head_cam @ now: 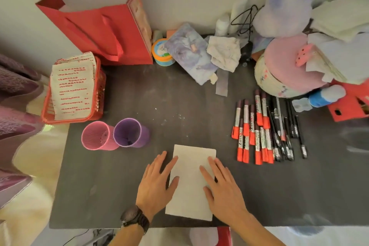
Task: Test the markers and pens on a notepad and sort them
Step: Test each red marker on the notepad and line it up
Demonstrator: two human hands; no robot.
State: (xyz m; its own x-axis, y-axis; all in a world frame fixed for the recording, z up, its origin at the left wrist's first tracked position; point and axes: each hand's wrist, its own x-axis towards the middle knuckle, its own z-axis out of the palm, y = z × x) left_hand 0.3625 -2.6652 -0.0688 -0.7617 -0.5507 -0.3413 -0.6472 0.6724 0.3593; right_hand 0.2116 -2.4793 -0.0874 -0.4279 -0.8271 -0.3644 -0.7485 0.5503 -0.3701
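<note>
View from above a dark worktop (139,94). A white notepad (189,183) lies flat at the near edge, in the middle, with its blank page up. Both forearms reach in from the near side. The left hand (155,181) lies palm down on the worktop just left of the notepad, fingers straight and spread, thumb and forefinger touching the pad's left edge; a dark wristwatch (133,217) sits on that wrist. The right hand (221,187) lies palm down across the pad's right edge, fingers straight and resting on the paper. Neither hand grips anything.

To the right, well apart from the pad, a loose heap of red-capped markers (253,132) lies beside a row of black pens (287,132). To the left stand a pink cup (95,136) and a purple cup (129,132), touching each other.
</note>
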